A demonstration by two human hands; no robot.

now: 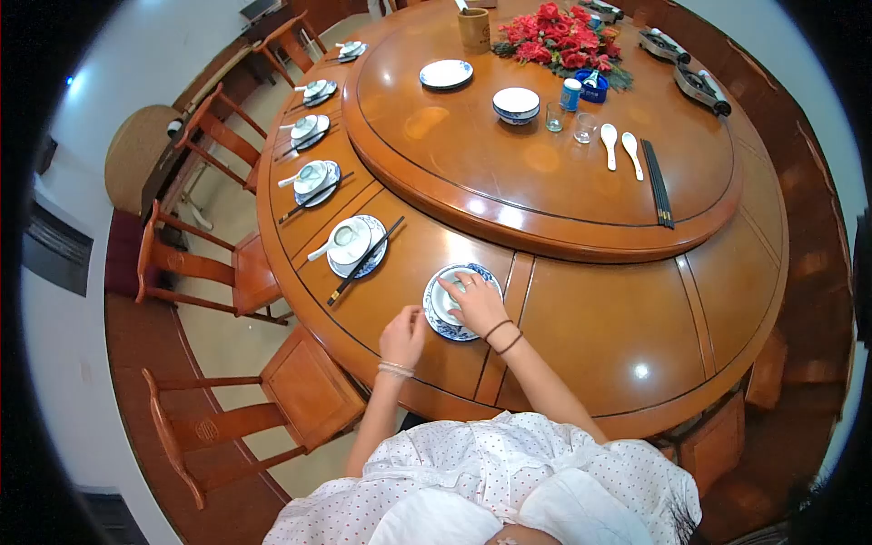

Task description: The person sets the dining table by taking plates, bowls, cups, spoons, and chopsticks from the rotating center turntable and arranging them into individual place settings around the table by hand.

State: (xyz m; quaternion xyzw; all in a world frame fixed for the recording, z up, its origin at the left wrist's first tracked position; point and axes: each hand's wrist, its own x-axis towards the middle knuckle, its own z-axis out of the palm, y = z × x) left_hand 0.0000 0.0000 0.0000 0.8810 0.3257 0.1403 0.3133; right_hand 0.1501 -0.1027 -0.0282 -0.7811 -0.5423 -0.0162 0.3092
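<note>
Our right hand [470, 300] rests over a white bowl [440, 298]

Just below the frame's centre, our right hand spreads half-open fingers over the bowl, set on a blue-and-white plate [450, 333] on the wooden surface [609, 318]; we cannot tell whether it grips. Left of that, we see our left hand [402, 338] loosely curled, its hold unclear. Left of centre, black chopsticks [366, 261] cross another plate's edge [376, 227].

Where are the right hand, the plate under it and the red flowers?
Right hand [475, 303]: head view, back of the hand.
Plate [452, 334]: head view, patterned rim, near side.
Red flowers [556, 36]: head view, middle of the blooms.
</note>
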